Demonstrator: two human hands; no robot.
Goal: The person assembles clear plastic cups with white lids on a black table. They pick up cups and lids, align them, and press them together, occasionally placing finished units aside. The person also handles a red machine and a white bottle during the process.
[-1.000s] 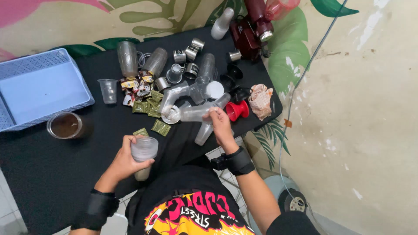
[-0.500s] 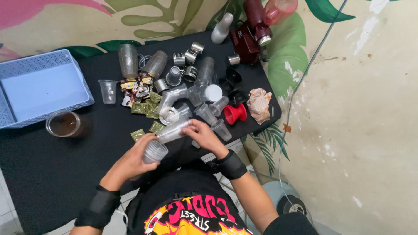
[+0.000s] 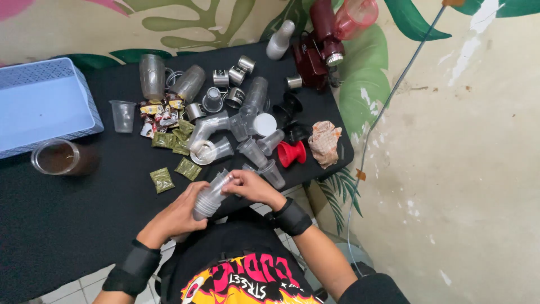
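Both my hands meet at the near edge of a black table (image 3: 79, 214). My left hand (image 3: 181, 211) grips the base of a stack of clear plastic cups (image 3: 211, 194), which lies tilted on its side. My right hand (image 3: 252, 186) holds the stack's open upper end with its fingers curled round the rim. Just beyond my hands lie more clear cups (image 3: 264, 163) and two green sachets (image 3: 174, 174).
A pale blue basket (image 3: 39, 107) stands at the far left, with a jar of brown stuff (image 3: 56, 157) before it. Jars, metal tins, small packets, a red cap (image 3: 292, 153), a crumpled cloth (image 3: 325, 143) and a dark red blender (image 3: 320, 45) crowd the table's far right.
My right hand drew back from the cup pile with cups and joined them to the cup in my left hand. Both hands now hold one stack.
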